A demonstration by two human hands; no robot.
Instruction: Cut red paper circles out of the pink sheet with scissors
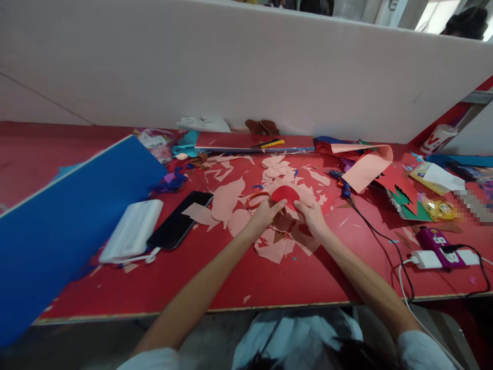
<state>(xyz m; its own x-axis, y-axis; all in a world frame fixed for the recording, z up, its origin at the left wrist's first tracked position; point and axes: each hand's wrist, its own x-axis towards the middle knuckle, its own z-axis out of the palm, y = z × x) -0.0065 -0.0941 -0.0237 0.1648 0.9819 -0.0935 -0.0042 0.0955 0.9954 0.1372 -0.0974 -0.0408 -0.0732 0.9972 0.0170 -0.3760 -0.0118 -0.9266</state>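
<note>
Red disc [285, 193], frame centre: likely light, bendable, easily creased; best held by rim. Left hand [268, 213], right hand [313, 217] pinch edges.

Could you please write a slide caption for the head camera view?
Left hand and right hand hold a red rounded piece over pink scraps on a red table.

flat red piece [285, 193] | rounded upper edge | in left hand [268, 211] and right hand [311, 215]
</note>
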